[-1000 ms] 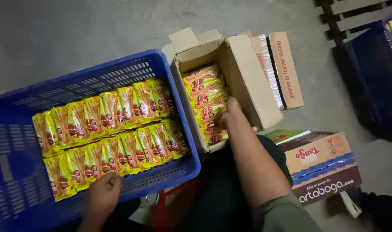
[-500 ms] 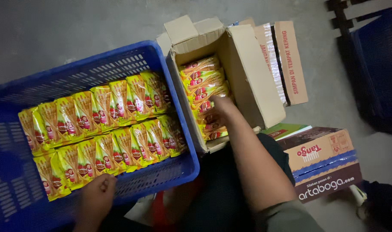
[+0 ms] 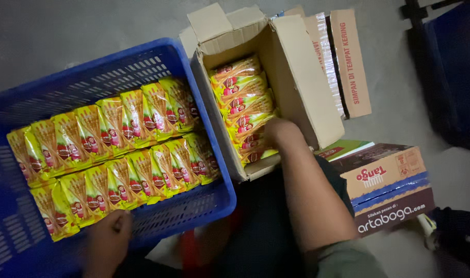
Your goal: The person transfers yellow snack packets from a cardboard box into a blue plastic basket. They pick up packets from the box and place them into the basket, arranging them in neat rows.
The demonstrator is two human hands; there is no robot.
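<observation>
A blue plastic crate holds two rows of yellow snack packets standing side by side. My left hand rests on the crate's near rim, touching the nearest packets. To the right, an open cardboard box holds a stack of the same yellow packets. My right hand reaches down into this box, fingers closing around the lowest packets; the fingertips are hidden among them.
Flattened cardboard flaps lie beyond the open box. A closed printed carton sits at the right by my knee. A dark blue crate stands at the far right. Grey concrete floor lies around everything.
My right hand has pushed deeper into the cardboard box onto the lower packets. The left hand has stayed at the crate's near rim. The view has shifted slightly.
</observation>
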